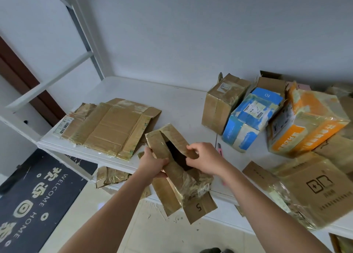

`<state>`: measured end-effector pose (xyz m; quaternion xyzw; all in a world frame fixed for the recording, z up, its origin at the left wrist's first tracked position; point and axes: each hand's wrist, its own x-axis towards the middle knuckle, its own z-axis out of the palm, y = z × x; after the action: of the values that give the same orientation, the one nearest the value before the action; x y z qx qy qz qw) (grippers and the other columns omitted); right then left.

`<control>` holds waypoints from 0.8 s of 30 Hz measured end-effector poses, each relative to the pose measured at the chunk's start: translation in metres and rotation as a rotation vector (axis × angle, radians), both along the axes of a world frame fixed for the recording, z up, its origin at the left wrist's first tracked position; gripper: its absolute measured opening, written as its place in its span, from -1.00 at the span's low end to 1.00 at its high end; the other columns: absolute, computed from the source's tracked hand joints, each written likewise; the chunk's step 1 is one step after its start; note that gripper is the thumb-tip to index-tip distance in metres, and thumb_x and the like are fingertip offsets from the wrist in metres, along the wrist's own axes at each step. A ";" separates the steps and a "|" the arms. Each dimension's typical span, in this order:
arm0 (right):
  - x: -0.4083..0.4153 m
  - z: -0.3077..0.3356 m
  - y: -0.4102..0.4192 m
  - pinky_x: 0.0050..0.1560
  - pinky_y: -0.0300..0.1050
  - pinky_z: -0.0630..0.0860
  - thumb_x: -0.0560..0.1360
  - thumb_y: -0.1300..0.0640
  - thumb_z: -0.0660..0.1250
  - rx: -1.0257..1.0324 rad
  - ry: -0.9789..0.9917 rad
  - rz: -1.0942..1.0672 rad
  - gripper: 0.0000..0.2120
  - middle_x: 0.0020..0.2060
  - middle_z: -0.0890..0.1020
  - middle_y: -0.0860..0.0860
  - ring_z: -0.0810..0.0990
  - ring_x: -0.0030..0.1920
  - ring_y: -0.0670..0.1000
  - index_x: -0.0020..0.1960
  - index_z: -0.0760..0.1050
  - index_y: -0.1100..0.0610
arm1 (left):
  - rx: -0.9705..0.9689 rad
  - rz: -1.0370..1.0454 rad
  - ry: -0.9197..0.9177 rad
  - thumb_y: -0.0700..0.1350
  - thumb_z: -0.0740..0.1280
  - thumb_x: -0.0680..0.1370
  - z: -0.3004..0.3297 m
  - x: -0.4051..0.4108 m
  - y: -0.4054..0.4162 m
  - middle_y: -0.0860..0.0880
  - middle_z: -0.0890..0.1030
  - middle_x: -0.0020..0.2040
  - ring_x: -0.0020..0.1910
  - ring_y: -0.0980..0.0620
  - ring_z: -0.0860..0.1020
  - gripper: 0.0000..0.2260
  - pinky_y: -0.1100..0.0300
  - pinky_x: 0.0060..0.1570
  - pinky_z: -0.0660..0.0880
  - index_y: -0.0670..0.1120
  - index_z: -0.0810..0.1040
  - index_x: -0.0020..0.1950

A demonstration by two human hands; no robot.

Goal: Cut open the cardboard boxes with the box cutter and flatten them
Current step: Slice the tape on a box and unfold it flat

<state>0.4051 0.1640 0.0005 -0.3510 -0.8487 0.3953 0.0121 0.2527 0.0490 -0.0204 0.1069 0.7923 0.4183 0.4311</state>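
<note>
A small brown cardboard box point(177, 178) with shiny tape is held over the table's front edge, its top flaps parted so the dark inside shows. My left hand point(152, 162) grips the left flap and side. My right hand point(205, 160) pinches the right flap. A "5" is written on its hanging bottom flap. The pink box cutter point(220, 148) lies on the white table point(179, 103) just right of my right hand, partly hidden by it. Flattened cardboard point(112, 127) lies in a pile at the table's left.
Unopened boxes stand at the right: a brown one point(222, 104), a blue-and-white one point(250, 119), an orange-and-white one point(307, 123) and a large brown one point(313, 191) at the front right. Cardboard scraps point(110, 176) sit on a lower shelf. A dark doormat point(38, 197) covers the floor at left.
</note>
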 end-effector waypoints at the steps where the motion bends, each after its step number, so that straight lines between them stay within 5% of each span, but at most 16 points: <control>1: 0.002 0.001 0.005 0.16 -0.28 0.35 0.50 0.04 0.41 -0.023 0.009 -0.001 -0.44 0.38 0.50 0.03 0.49 0.33 -0.03 0.46 0.40 0.12 | -0.005 -0.003 0.003 -0.24 0.44 0.51 0.000 0.000 0.000 -0.18 0.51 0.20 -0.15 -0.15 0.66 -0.45 0.12 -0.43 0.60 -0.04 0.24 0.39; 7: 0.010 0.001 0.023 0.30 -0.03 0.49 0.52 0.10 0.39 -0.199 0.038 -0.043 -0.55 0.32 0.56 -0.04 0.52 0.29 -0.08 0.41 0.47 0.03 | -0.041 -0.016 0.018 -0.25 0.40 0.53 0.001 0.001 0.000 -0.16 0.49 0.19 -0.18 -0.16 0.66 -0.41 0.13 -0.45 0.59 -0.01 0.20 0.45; 13: 0.016 0.006 0.026 -0.14 -0.22 0.58 0.54 0.15 0.37 -0.375 0.078 -0.128 -0.66 0.05 0.63 -0.18 0.59 0.06 -0.14 0.29 0.53 -0.09 | -0.075 -0.041 0.123 -0.30 0.32 0.55 0.000 0.005 -0.002 -0.03 0.40 0.01 -0.12 -0.18 0.63 -0.43 0.14 -0.49 0.58 0.00 0.17 0.47; 16: 0.010 0.014 0.019 0.09 -0.02 0.61 0.50 0.14 0.38 -0.290 -0.015 -0.080 -0.50 0.23 0.59 -0.02 0.58 0.11 -0.06 0.42 0.39 -0.05 | -0.083 -0.054 0.174 -0.33 0.27 0.55 0.004 0.007 -0.003 -0.07 0.42 0.03 -0.09 -0.22 0.63 -0.46 0.10 -0.48 0.60 0.00 0.19 0.45; 19: -0.001 0.021 0.006 0.15 -0.09 0.50 0.48 0.07 0.42 -0.109 -0.091 -0.003 -0.24 0.41 0.42 0.05 0.49 0.26 0.04 0.55 0.08 -0.09 | -0.016 -0.105 0.282 -0.31 0.27 0.54 0.015 0.013 -0.004 -0.10 0.50 0.05 -0.14 -0.17 0.63 -0.49 0.05 -0.42 0.63 -0.02 0.20 0.43; 21: -0.008 0.027 -0.001 0.07 -0.18 0.42 0.48 0.08 0.45 -0.001 0.045 -0.048 -0.14 0.41 0.40 0.08 0.48 0.26 0.05 0.58 -0.03 -0.08 | 0.058 -0.182 0.416 -0.30 0.28 0.54 0.025 0.018 -0.003 -0.11 0.55 -0.05 -0.20 -0.11 0.62 -0.49 0.07 -0.40 0.60 -0.06 0.21 0.43; 24: -0.014 0.041 -0.004 0.07 -0.33 0.36 0.48 0.02 0.47 0.158 0.346 -0.252 -0.20 0.31 0.45 0.02 0.48 0.23 -0.02 0.55 0.07 0.01 | 0.168 -0.295 0.625 -0.31 0.29 0.54 0.043 0.025 -0.001 -0.09 0.60 -0.16 -0.23 -0.07 0.60 -0.51 0.00 -0.28 0.59 -0.06 0.23 0.42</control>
<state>0.3907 0.1603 0.0419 -0.3794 -0.8118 0.3772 0.2342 0.2779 0.0480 0.0226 0.3782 0.8249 0.3620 0.2132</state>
